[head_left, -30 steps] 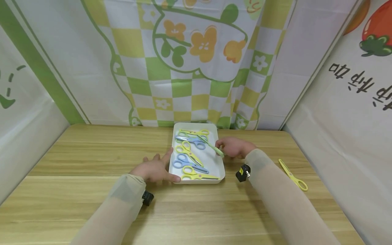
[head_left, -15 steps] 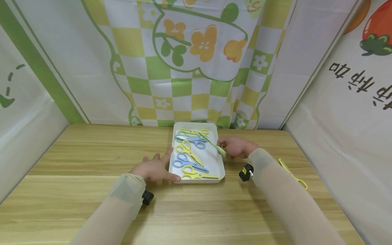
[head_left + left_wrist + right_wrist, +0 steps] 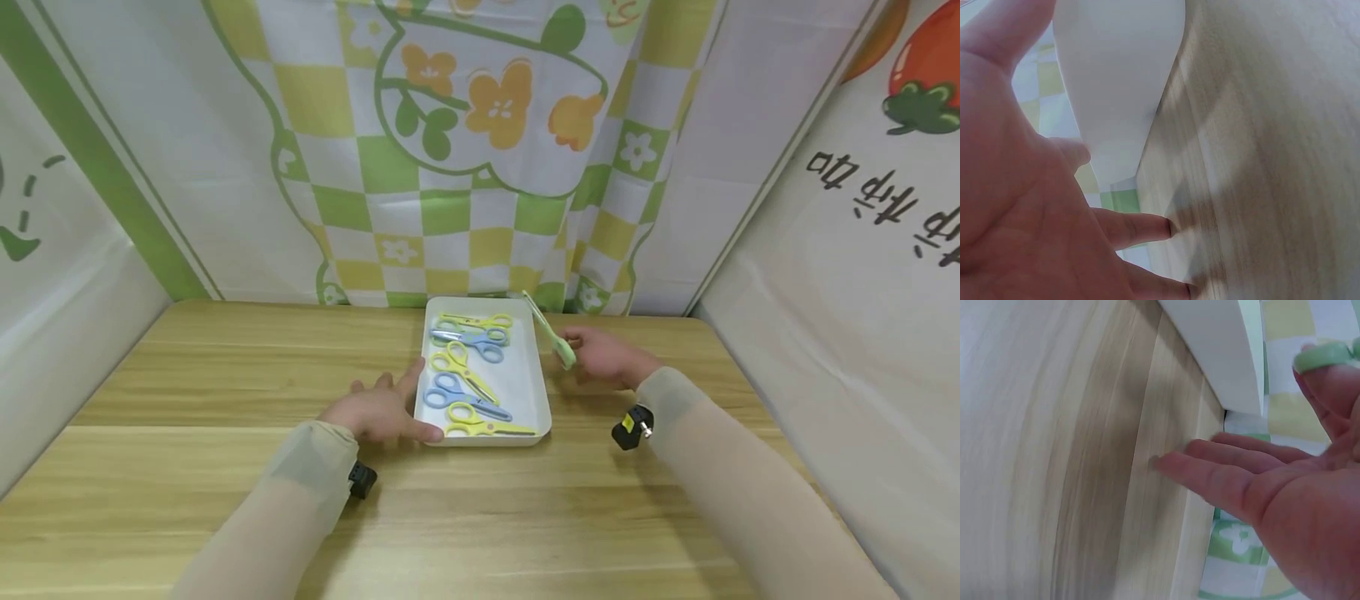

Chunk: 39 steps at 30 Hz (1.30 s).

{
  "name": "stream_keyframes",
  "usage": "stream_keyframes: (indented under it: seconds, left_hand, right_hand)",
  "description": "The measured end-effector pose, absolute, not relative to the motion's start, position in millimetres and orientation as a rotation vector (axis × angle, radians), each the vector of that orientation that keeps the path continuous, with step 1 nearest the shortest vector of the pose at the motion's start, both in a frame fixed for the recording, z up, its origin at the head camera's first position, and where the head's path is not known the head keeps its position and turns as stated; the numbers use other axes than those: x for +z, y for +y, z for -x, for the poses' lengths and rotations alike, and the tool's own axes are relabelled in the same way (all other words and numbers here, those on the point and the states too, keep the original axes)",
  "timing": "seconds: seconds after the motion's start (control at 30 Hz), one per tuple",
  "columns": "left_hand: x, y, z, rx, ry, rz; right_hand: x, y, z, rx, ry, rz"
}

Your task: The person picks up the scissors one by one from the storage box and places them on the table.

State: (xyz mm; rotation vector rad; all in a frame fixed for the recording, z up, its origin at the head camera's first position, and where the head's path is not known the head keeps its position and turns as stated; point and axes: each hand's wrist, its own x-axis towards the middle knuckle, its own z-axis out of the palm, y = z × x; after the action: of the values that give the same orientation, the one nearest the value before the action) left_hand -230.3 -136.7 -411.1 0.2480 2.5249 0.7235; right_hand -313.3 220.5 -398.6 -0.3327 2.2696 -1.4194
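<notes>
Green-handled scissors (image 3: 551, 332) hang just right of the white tray (image 3: 542, 400), tilted, pinched by the thumb and index finger of my right hand (image 3: 606, 357). In the right wrist view their green handle (image 3: 1322, 356) shows at the thumb and index finger, while the other fingers stretch out over the table. My left hand (image 3: 378, 412) has its fingers spread and touches the tray's left side and near left corner. Inside the tray lie several scissors: blue ones (image 3: 467, 400), yellow ones (image 3: 491, 429), and a green pair partly hidden under another blue pair (image 3: 472, 337).
The tray stands on a wooden table (image 3: 465, 517) at its back edge. A checked, flowered curtain (image 3: 442, 212) hangs right behind. White printed cloth walls (image 3: 810, 275) flank the table. My right forearm covers much of the table's right side.
My right hand has lifted the green scissors and carried them right, out past the tray's right rim. The yellow scissors at the table's right are now hidden by my forearm. My left hand stays put.
</notes>
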Motion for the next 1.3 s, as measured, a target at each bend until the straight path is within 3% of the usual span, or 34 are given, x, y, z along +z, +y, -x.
stream_keyframes:
  seconds: [0.63, 0.93, 1.3]
  left_hand:
    - [-408.8, -136.2, 231.6, 0.7, 2.525, -0.268]
    - [-409.9, -135.6, 231.6, 0.713, 2.534, -0.262]
    - [-411.1, -135.0, 231.5, 0.71, 2.539, -0.266]
  right_hand:
    - [-380.6, 284.1, 296.8, -0.865, 2.924, 0.308]
    - [-387.1, 298.4, 278.1, -0.407, 3.038, 0.654]
    - [-395.0, 294.9, 248.5, -0.048, 3.011, 0.696]
